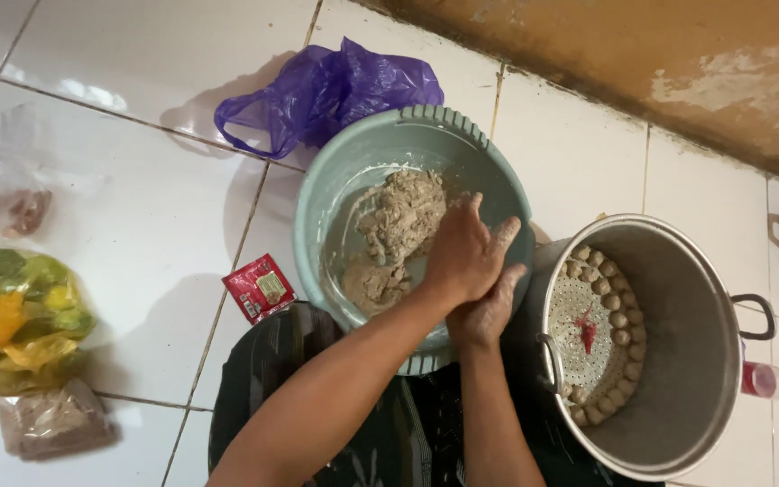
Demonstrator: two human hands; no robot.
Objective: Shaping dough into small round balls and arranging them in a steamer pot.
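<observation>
Fingers of the left hand (464,257) lie loosely curled and close together, palm down, over the right hand (489,311); whether anything is pinched beneath them cannot be told. Right-hand fingers, smeared with paste, are part-curled under the left; their contents are hidden.

Item 1: grey-brown lump of minced paste (400,225), heaped inside the round pale-green plastic basin (317,216). Mound sits left of the basin's centre, its long axis running roughly 12 to 6 o'clock, broader end toward 12. Both hands hover at the basin's 4 o'clock rim, just beside the mound.

Item 2: large round aluminium steamer pot (696,361) with loop handles, at 3 o'clock from the basin, touching or nearly touching it. Small grey-brown balls (619,320) ring its perforated tray.

Item 3: crumpled purple plastic bag (335,90), at 11 o'clock, behind the basin.

Item 4: small red sachet (259,287), at 8 o'clock, on white floor tiles (137,207).

Item 5: yellow-green plastic bag (20,316), far at 9 o'clock.

Handling note, as judgement: portions would shape best if squeezed evenly between the palms, kept small and matched to the balls already laid, working over the basin so drips fall inside.
</observation>
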